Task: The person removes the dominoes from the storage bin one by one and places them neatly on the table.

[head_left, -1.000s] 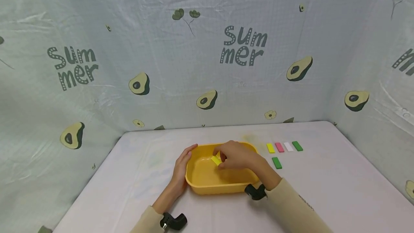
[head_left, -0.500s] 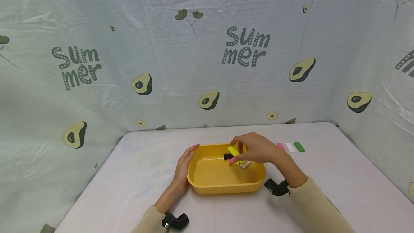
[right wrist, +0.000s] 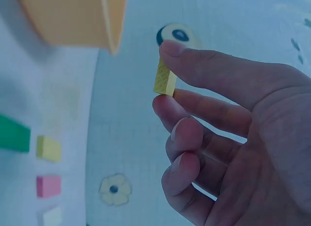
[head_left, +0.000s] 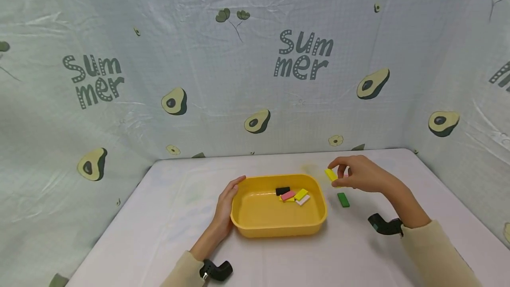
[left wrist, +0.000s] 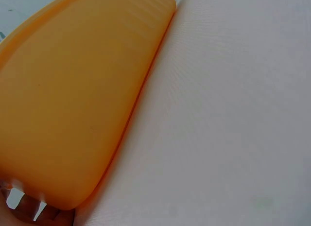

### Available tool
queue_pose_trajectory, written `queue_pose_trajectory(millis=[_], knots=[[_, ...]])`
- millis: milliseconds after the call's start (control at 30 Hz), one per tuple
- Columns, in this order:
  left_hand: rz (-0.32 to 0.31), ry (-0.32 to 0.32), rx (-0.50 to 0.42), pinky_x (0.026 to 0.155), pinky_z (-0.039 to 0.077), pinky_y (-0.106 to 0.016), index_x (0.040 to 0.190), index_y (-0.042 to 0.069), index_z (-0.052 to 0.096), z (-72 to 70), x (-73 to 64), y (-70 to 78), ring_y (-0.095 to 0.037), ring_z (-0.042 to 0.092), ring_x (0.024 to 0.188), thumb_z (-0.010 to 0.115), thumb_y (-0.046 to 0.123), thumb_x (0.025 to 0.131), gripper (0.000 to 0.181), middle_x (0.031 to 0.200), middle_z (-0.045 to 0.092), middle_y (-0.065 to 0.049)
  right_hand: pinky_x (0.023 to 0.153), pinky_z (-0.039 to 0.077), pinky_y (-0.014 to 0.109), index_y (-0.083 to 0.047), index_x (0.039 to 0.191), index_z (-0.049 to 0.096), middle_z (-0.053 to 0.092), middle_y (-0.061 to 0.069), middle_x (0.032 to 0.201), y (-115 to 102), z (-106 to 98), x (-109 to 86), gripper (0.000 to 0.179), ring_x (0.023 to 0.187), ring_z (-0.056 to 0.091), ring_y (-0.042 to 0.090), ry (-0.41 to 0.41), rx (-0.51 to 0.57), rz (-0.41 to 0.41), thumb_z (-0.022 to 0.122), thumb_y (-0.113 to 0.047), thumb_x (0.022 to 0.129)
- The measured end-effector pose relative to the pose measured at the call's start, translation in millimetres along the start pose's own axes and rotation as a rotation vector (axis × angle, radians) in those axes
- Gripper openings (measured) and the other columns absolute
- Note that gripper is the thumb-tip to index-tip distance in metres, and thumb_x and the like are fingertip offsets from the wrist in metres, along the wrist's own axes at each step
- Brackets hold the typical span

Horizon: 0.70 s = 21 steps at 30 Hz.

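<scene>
In the head view my right hand (head_left: 360, 173) hovers over the table right of a yellow plastic tub (head_left: 279, 232). It pinches a small yellow block (right wrist: 164, 79) between thumb and index finger, its other fingers curled loosely below. My left hand (head_left: 224, 207) rests along the tub's left side, fingers extended against the outer wall. The left wrist view is mostly the tub's orange-looking wall (left wrist: 73, 104), with fingers at the lower left. Inside the tub lie a black block (head_left: 282, 191), a pink block (head_left: 287, 195), a white block (head_left: 303, 200) and two yellow ones.
A green block (head_left: 343, 199) lies on the white-covered table (head_left: 191, 216), right of the tub. In the right wrist view, another yellow block (right wrist: 49, 148), a pink block (right wrist: 48, 186) and a white block (right wrist: 52, 216) stand in a row. A printed curtain (head_left: 215, 65) hangs behind.
My right hand has carried the yellow block from inside the tub rightward, out over the table near the row. My left hand has stayed at the tub's side.
</scene>
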<state>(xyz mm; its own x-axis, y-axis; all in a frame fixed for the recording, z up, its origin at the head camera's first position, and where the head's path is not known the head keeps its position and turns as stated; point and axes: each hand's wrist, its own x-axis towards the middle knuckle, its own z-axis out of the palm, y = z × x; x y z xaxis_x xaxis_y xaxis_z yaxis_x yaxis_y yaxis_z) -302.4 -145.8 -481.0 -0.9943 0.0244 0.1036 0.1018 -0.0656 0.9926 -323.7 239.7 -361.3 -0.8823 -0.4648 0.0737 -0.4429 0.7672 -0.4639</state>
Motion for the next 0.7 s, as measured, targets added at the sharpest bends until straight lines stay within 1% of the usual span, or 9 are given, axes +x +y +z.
queue_pose_trajectory(millis=[100, 200, 333, 400, 567, 700], knots=[[0.000, -0.003, -0.004, 0.123, 0.035, -0.037, 0.153, 0.009, 0.049, 0.2, 0.3, 0.3, -0.027, 0.044, 0.147, 0.033, 0.024, 0.113, 0.046, 0.162, 0.044, -0.009, 0.057, 0.051, 0.025, -0.006, 0.124, 0.069, 0.063, -0.002, 0.089, 13.6, -2.1, -5.1, 0.044, 0.071, 0.055, 0.015, -0.012, 0.006, 0.019, 0.082, -0.027, 0.087], [-0.004, -0.004, -0.006, 0.120, 0.038, -0.034, 0.153, 0.010, 0.049, 0.3, 0.3, 0.2, -0.027, 0.045, 0.146, 0.033, 0.024, 0.113, 0.046, 0.162, 0.044, -0.009, 0.058, 0.053, 0.026, -0.005, 0.122, 0.069, 0.062, -0.002, 0.087, 28.7, -1.8, -8.3, 0.044, 0.072, 0.055, 0.015, -0.031, 0.014, 0.040, 0.082, -0.026, 0.086], [-0.008, -0.009, -0.008, 0.118, 0.040, -0.031, 0.153, 0.011, 0.050, 1.4, -0.2, -0.5, -0.028, 0.046, 0.144, 0.033, 0.025, 0.113, 0.046, 0.161, 0.045, -0.009, 0.060, 0.055, 0.028, -0.003, 0.121, 0.069, 0.062, -0.001, 0.085, 49.4, 1.7, -13.3, 0.045, 0.072, 0.056, 0.016, -0.066, 0.037, 0.106, 0.084, -0.026, 0.085], [-0.008, -0.012, -0.007, 0.119, 0.040, -0.033, 0.153, 0.011, 0.050, 1.8, -0.3, -0.6, -0.028, 0.046, 0.145, 0.033, 0.025, 0.113, 0.046, 0.161, 0.045, -0.009, 0.060, 0.055, 0.028, -0.002, 0.121, 0.068, 0.061, 0.000, 0.085, 58.4, 3.8, -15.6, 0.046, 0.071, 0.056, 0.016, -0.082, 0.049, 0.138, 0.084, -0.025, 0.085], [-0.005, -0.010, -0.003, 0.119, 0.039, -0.032, 0.153, 0.011, 0.050, 1.8, -0.2, 0.0, -0.027, 0.045, 0.146, 0.034, 0.026, 0.113, 0.045, 0.162, 0.045, -0.008, 0.059, 0.051, 0.028, 0.000, 0.119, 0.067, 0.061, 0.002, 0.083, 77.7, 10.4, -17.1, 0.045, 0.068, 0.055, 0.017, -0.114, 0.095, 0.188, 0.083, -0.023, 0.084], [-0.007, 0.001, 0.001, 0.119, 0.039, -0.032, 0.153, 0.011, 0.050, 0.7, -0.5, 1.0, -0.027, 0.045, 0.146, 0.034, 0.026, 0.113, 0.045, 0.162, 0.045, -0.007, 0.059, 0.047, 0.028, -0.001, 0.116, 0.067, 0.059, 0.002, 0.082, 88.1, 18.5, -14.7, 0.043, 0.068, 0.053, 0.017, -0.147, 0.120, 0.231, 0.084, -0.024, 0.083]])
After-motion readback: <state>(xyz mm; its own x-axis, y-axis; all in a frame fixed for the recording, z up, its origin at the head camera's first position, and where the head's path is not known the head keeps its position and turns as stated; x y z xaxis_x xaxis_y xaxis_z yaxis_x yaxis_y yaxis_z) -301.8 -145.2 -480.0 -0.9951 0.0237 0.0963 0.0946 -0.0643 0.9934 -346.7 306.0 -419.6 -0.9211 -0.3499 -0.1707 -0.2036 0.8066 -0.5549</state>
